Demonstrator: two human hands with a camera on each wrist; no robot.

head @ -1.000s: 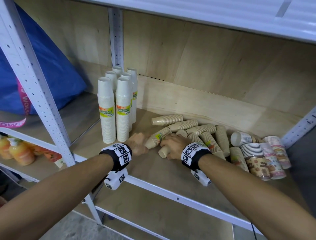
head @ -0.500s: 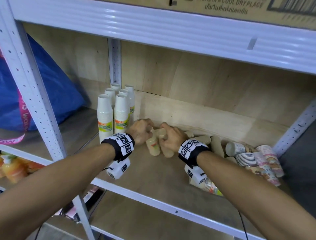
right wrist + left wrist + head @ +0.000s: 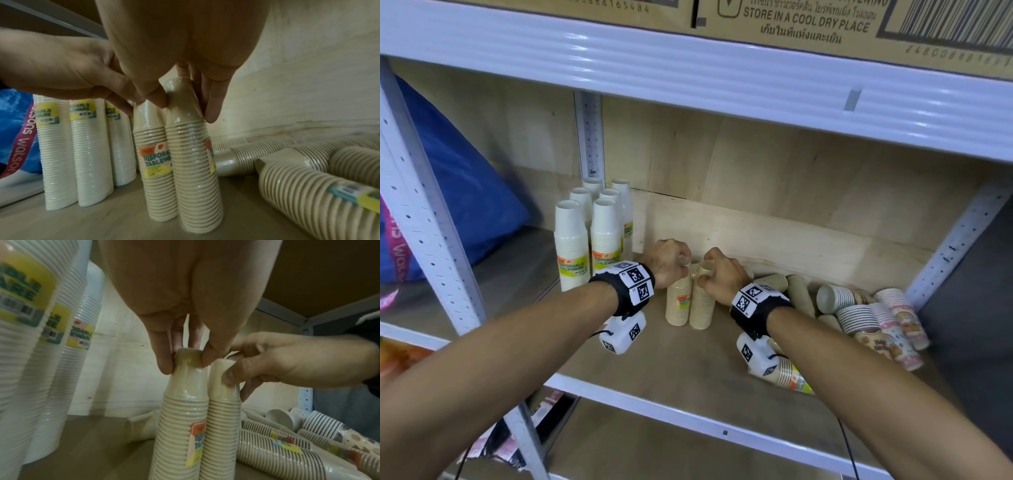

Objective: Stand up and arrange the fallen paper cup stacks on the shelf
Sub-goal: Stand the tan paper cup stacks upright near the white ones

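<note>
Change since earlier frame: your two beige stacks, lying flat a second ago, now stand upright, touching, at 12 o'clock ahead of you.
Left hand: your left hand (image 3: 185, 305) pinches the top of the left beige stack (image 3: 678, 301), fingers curled round the upturned cup base.
Right hand: your right hand (image 3: 185, 48) grips the top of the right beige stack (image 3: 702, 305), thumb one side, fingers the other.
Location: both stand on the shelf board (image 3: 654, 363), at 3 o'clock of the white stacks (image 3: 570, 246).
Step in hand: steadying the pair, bases apparently seated; judged an early part of the task.
Next move: release only once neither leans, then reach toward 2 o'clock for the fallen beige stacks (image 3: 799, 294); slide the standing pair close to the white group for a tidy row.
Count, white upright: six visible.
Count, beige upright: two.
Count, beige fallen: at least five, some hidden behind your wrists; exact number unclear.
Count, patterned fallen stacks (image 3: 890, 329): about four at 3 o'clock, overlapping.
</note>
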